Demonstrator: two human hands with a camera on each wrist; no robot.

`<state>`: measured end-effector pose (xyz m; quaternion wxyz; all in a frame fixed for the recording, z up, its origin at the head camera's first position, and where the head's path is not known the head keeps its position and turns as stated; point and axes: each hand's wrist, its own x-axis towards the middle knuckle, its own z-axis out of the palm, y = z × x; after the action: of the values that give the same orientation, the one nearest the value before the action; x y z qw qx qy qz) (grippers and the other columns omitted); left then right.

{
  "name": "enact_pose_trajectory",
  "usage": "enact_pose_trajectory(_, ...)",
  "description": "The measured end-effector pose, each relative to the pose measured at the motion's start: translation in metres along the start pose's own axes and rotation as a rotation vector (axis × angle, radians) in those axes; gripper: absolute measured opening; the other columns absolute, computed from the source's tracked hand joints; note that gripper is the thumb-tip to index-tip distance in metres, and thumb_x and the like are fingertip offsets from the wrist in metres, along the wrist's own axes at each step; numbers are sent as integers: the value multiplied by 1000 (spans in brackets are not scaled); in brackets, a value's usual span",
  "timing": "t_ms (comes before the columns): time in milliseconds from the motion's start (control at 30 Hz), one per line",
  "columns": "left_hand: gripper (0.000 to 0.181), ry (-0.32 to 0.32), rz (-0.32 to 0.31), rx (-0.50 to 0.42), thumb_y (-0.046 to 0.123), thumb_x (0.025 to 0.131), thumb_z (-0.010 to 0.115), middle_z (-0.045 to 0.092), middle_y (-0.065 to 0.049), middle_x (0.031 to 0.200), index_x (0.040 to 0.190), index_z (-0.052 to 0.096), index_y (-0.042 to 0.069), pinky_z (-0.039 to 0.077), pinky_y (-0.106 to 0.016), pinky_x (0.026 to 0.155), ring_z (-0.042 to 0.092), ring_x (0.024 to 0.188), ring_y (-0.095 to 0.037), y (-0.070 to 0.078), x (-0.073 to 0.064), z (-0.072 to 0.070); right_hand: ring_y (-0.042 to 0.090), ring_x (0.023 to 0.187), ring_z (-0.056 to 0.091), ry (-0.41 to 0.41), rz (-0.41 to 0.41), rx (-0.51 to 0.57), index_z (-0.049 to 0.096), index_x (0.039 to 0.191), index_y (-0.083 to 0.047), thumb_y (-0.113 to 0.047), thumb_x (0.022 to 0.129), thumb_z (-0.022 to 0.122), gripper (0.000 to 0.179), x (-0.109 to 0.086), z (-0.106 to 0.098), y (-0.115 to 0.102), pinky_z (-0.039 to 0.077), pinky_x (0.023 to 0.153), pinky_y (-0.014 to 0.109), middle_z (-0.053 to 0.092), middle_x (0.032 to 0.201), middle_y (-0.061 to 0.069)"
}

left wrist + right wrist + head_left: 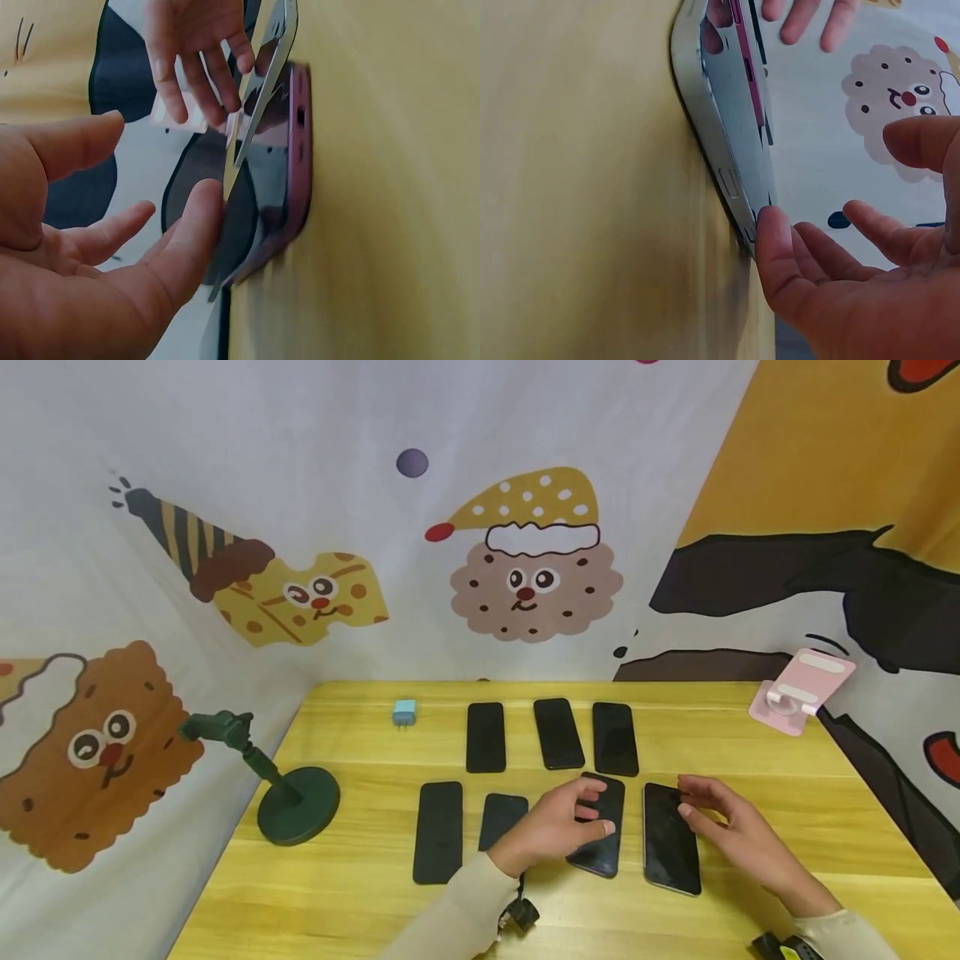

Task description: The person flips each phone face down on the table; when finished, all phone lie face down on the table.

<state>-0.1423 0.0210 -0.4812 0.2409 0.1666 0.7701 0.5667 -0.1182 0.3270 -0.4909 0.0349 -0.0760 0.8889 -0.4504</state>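
My left hand [557, 820] hovers over a dark-screened smartphone [606, 852], fingers loosely bent and apart, gripping nothing. In the left wrist view this smartphone has a pinkish-purple edge [300, 150], and a fingertip overlaps its far side. To its right lies another smartphone [670, 852], screen up, with a silver edge [705, 112]. My right hand [738, 835] is at that phone's right side, thumb and fingers spread apart. One fingertip [774, 229] sits right at the silver edge in the right wrist view.
Two more smartphones lie left in the front row, one phone [438, 832] fully visible, the other [504, 817] partly behind my left hand. Three phones [558, 733] form a back row. A blue charger plug [404, 712], green stand [298, 806] and pink stand [802, 689] surround them on the wooden table [360, 910].
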Motion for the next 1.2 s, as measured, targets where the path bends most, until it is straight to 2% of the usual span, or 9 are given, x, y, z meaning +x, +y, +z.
enact_pose_trajectory(133, 50, -15, -58, -64, 21, 99, 77, 63, -4, 143, 146, 60, 20, 59, -28, 91, 70, 117, -14, 1, 5, 14, -12, 110, 57, 20, 15, 70, 48, 151, 5, -21, 110, 61, 50, -7, 0, 7, 63, 82, 24, 57, 144, 25)
enact_pose_trajectory(233, 49, -46, -72, -102, 20, 100, 76, 64, -3, 141, 147, 60, 20, 58, -29, 91, 70, 113, -11, 1, 9, 20, -10, 108, 60, 31, 29, 105, 48, 150, 6, -21, 110, 60, 50, -12, -1, 11, 64, 81, 27, 57, 142, 25)
enact_pose_trajectory(433, 53, -116, -56, -177, 14, 102, 72, 63, -9, 144, 152, 56, 15, 60, -29, 89, 72, 114, -16, 3, 16, 29, -5, 109, 64, 19, 78, 167, 44, 150, 10, -22, 111, 58, 52, -15, -3, 15, 64, 83, 29, 54, 143, 30)
enact_pose_trajectory(600, 53, -142, -88, -277, 10, 102, 71, 61, -14, 146, 152, 54, 13, 63, -35, 87, 75, 109, -23, 1, 21, 39, -6, 109, 63, -2, 129, 214, 41, 151, 12, -22, 111, 58, 55, -16, -3, 16, 64, 86, 29, 49, 148, 35)
enact_pose_trajectory(800, 52, -119, -114, -322, 8, 102, 71, 64, -16, 143, 151, 54, 13, 64, -41, 91, 75, 112, -25, -1, 26, 49, -5, 108, 64, -39, 198, 248, 38, 153, 12, -25, 110, 60, 61, -15, -4, 16, 64, 86, 30, 46, 151, 36)
enact_pose_trajectory(1200, 38, -9, -136, -333, 6, 100, 70, 72, -14, 129, 137, 64, 5, 62, -38, 94, 73, 109, -19, 6, 27, 59, -4, 108, 66, -49, 199, 249, 40, 152, 13, -21, 106, 67, 63, -8, -3, 17, 63, 88, 27, 50, 149, 38)
